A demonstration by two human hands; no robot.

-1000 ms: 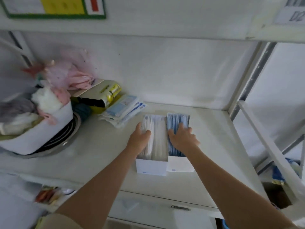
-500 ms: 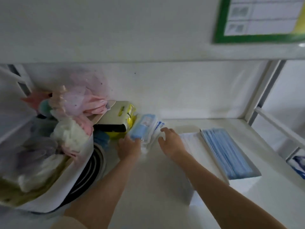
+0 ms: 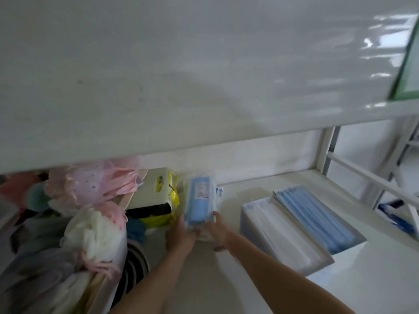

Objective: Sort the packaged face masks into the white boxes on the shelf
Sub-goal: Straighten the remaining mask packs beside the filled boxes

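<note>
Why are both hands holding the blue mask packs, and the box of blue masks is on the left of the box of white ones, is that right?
Not quite. In the head view, both hands, left hand and right hand, do hold the blue mask packs, but the box of blue masks sits right of the box of white ones.

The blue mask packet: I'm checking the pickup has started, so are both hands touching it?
Touching. The head view shows the left hand and right hand clasping the lower end of the blue mask packet from either side.

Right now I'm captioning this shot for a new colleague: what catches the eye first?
Both hands, left hand and right hand, hold a stack of packaged blue masks at centre. Right of them stand two open white boxes, one of white masks, one of blue masks.
</note>
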